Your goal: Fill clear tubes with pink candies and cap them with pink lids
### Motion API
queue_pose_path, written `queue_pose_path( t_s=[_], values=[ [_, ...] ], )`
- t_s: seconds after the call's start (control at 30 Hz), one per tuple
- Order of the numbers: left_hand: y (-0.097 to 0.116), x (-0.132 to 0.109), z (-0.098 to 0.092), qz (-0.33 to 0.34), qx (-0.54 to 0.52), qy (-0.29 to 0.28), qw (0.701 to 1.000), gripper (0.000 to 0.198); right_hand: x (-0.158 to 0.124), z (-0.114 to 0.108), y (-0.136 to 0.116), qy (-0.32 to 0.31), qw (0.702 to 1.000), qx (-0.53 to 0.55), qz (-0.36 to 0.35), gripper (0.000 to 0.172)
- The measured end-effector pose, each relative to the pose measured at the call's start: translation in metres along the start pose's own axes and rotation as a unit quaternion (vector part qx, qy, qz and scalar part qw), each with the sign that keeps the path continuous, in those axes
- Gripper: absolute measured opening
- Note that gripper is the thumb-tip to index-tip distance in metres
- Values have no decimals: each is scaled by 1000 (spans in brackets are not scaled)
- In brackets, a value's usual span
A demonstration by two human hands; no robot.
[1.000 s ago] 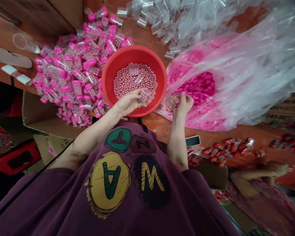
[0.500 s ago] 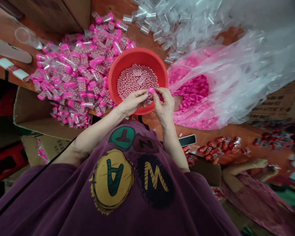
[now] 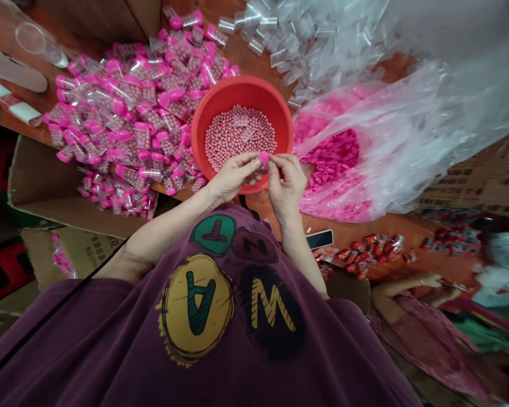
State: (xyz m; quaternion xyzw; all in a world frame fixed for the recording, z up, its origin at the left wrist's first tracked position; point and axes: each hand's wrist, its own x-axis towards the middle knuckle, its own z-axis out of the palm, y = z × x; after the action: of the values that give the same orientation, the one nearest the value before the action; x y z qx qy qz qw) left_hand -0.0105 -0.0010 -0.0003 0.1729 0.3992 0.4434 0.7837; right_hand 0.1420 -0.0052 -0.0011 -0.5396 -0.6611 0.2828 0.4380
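Note:
My left hand (image 3: 233, 176) and my right hand (image 3: 285, 182) meet over the near rim of a red bowl (image 3: 220, 97) of small pink beads (image 3: 237, 133). Between their fingertips is a small clear tube filled with beads, with a pink cap (image 3: 263, 157) on its top. Left fingers are wrapped round the tube; right fingers pinch the cap. Both hands are closed on it.
A heap of filled pink-capped tubes (image 3: 127, 124) lies left of the bowl. Empty clear tubes (image 3: 297, 34) lie at the back. A clear plastic bag of pink caps (image 3: 335, 158) sits right. A phone (image 3: 320, 239) and red wrapped items (image 3: 373, 251) lie near another person's arm (image 3: 407, 282).
A second ago my right hand was at the bag of caps; it came left to the tube in my left hand and now presses a pink cap on it.

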Motion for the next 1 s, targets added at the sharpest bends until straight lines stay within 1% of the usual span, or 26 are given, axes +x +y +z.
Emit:
queue_pose_path(
  t_s=[0.07,0.17,0.27,0.3,0.37,0.43,0.5,0.53,0.57,0.6,0.63,0.7,0.77,0.8,0.87,1.0],
  values=[
    [1,-3,0,-1,14,2,1000,28,-1,-5,1,-22,1000,0,-4,22],
    [8,-7,3,23,99,5,995,24,1,-18,-2,-68,998,0,-10,19],
    [20,-10,6,68,196,-22,978,21,5,-33,-8,-96,995,2,-23,17],
    [23,-10,5,72,210,-34,974,21,7,-37,-10,-106,994,1,-25,18],
    [26,-10,3,57,203,-52,976,25,11,-42,-12,-131,991,2,-27,20],
    [26,-10,1,21,179,-58,982,31,16,-39,-10,-125,992,21,-6,32],
    [25,-11,1,-6,166,-53,985,35,21,-28,-4,-86,992,80,54,56],
    [25,-12,2,-16,170,-58,984,37,24,-20,1,-62,986,122,94,68],
    [25,-13,4,-25,179,-70,981,39,27,-11,5,-45,976,165,136,78],
    [25,-15,7,-33,189,-87,978,40,31,-3,9,-43,962,205,175,84],
    [25,-16,10,-42,197,-106,974,41,34,6,12,-51,947,238,211,86],
    [25,-19,16,-52,205,-126,969,42,38,18,15,-70,920,278,268,83],
    [26,-21,20,-53,209,-123,969,40,39,23,13,-83,902,300,299,77],
    [26,-23,21,-51,216,-121,967,37,39,24,11,-87,899,303,304,74],
    [28,-26,23,-50,239,-116,963,29,35,20,5,-100,902,294,301,68],
    [34,-34,33,-35,300,-107,947,11,28,6,-14,-130,911,264,290,61]
  ],
)
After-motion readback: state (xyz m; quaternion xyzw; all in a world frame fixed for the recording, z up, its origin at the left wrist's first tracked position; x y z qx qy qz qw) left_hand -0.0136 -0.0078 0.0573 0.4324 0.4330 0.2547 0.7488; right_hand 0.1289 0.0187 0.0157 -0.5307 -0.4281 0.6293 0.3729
